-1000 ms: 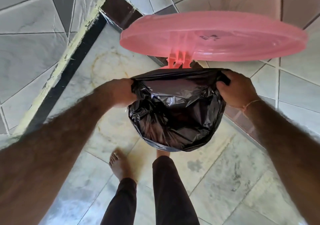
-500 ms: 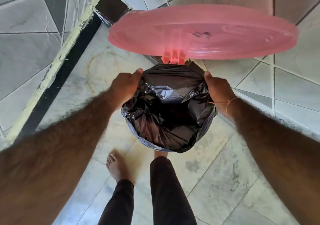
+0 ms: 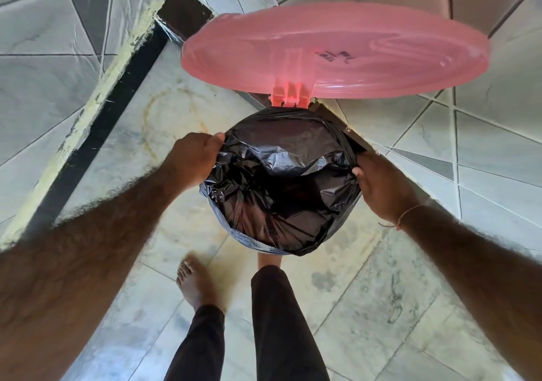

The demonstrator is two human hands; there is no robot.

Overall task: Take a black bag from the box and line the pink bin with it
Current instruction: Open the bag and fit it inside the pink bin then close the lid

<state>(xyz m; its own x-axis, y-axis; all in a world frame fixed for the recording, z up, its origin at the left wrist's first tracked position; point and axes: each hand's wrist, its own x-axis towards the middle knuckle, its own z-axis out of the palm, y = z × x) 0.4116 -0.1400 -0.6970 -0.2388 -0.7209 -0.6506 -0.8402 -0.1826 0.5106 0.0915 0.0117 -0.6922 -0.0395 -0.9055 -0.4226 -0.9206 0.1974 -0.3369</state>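
The black bag (image 3: 281, 187) fills the mouth of the pink bin and folds over its rim all round, so the bin's body is hidden. The bin's pink lid (image 3: 337, 52) stands raised behind it on its hinge (image 3: 289, 96). My left hand (image 3: 195, 157) grips the bag's edge at the left side of the rim. My right hand (image 3: 381, 184) grips the bag's edge at the right side, thumb over the plastic. The box is out of view.
The bin stands on a marbled tile floor in a corner, with tiled walls to the left and right. A dark skirting strip (image 3: 96, 134) runs along the left wall. My bare left foot (image 3: 193, 281) and dark trouser legs are just in front of the bin.
Both hands have slid down and outward along the rim, pulling the bag's edge lower over the bin. The bag's mouth now looks wider and rounder.
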